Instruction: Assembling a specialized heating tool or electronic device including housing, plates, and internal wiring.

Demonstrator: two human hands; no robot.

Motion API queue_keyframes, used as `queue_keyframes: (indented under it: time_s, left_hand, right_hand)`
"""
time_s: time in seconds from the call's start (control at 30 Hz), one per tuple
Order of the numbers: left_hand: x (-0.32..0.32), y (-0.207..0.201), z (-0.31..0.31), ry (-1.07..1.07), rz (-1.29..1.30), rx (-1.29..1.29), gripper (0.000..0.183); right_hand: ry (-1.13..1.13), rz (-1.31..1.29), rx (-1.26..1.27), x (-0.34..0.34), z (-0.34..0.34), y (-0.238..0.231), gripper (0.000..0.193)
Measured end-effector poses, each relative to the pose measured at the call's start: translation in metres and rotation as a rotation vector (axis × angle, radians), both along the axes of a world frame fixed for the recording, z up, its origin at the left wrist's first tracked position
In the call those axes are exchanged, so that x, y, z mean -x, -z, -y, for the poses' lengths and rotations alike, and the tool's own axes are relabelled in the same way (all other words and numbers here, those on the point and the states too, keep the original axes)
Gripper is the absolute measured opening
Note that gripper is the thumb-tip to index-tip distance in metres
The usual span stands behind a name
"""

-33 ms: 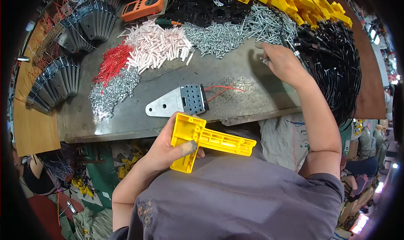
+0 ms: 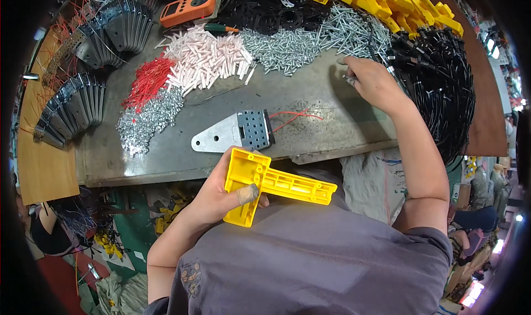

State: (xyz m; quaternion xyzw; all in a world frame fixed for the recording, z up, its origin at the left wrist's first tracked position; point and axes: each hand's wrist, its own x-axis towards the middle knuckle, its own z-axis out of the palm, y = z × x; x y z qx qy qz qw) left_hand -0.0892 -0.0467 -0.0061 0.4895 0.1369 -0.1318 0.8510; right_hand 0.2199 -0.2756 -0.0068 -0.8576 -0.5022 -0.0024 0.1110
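Note:
My left hand [image 2: 218, 199] is closed around a yellow plastic handle shell [image 2: 298, 187], its hollow, ribbed side facing up. A grey covering wraps the left thumb. Past the shell, on the metal worktop [image 2: 221, 105], lies a tapered metal plate [image 2: 214, 138] with a perforated metal box [image 2: 255, 130] and thin red wires [image 2: 296, 114]. At the near edge of a pile of long screws [image 2: 354, 32] is my right hand [image 2: 373, 83]. Its fingers are curled together, with a small silvery bit showing between them, too small to name.
Along the back lie short screws [image 2: 285, 50], pale sleeves [image 2: 207, 58], red pieces [image 2: 148, 83], small silvery parts [image 2: 148, 121] and an orange meter [image 2: 188, 10]. Black cables [image 2: 437, 88] and yellow shells [image 2: 387, 5] heap at right. Stacked metal plates [image 2: 72, 108] stand left.

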Motion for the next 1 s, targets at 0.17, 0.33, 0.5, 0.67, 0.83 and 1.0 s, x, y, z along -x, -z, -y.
queue_keyframes:
  time_s: [0.17, 0.33, 0.5, 0.67, 0.83, 1.0]
  left_hand:
    - [0.003, 0.004, 0.0, -0.018, 0.0, 0.024, 0.064]
    - [0.006, 0.003, 0.001, -0.031, 0.007, 0.024, 0.064]
    - [0.006, 0.005, 0.001, -0.022, -0.035, 0.037, 0.064]
    - [-0.004, 0.005, 0.005, 0.018, -0.031, 0.042, 0.065]
    - [-0.008, 0.002, 0.011, -0.073, -0.008, 0.052, 0.064]
    - [-0.003, 0.02, 0.006, -0.247, 0.08, 0.104, 0.057]
  right_hand:
    - [0.164, -0.205, -0.152, -0.003, 0.001, -0.011, 0.032]
    - [0.071, 0.068, 0.108, -0.005, 0.035, -0.023, 0.025]
    - [-0.073, 0.184, 0.241, 0.013, 0.054, -0.005, 0.026]
    - [-0.142, 0.201, 0.018, -0.008, 0.026, 0.012, 0.022]
    - [-0.04, 0.151, -0.103, -0.036, -0.041, 0.018, 0.026]
    - [-0.12, -0.702, -0.784, 0.072, -0.072, -0.039, 0.035]
